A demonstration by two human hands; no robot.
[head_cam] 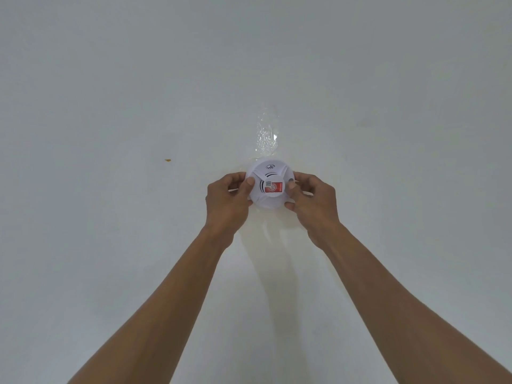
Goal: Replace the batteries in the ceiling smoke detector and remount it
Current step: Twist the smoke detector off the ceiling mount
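A round white smoke detector [270,176] with curved vent slots and a red and white sticker on its face sits against the white ceiling [110,92]. My left hand [228,200] grips its left rim, thumb on the face. My right hand [311,202] grips its right rim, thumb near the sticker. Both arms reach up from the bottom of the view. Whether the detector is locked to a mount is hidden behind it.
A strip of crinkled clear tape [266,133] sticks to the ceiling just beyond the detector. A small orange speck [167,160] marks the ceiling to the left. Plain ceiling surrounds the detector on all sides.
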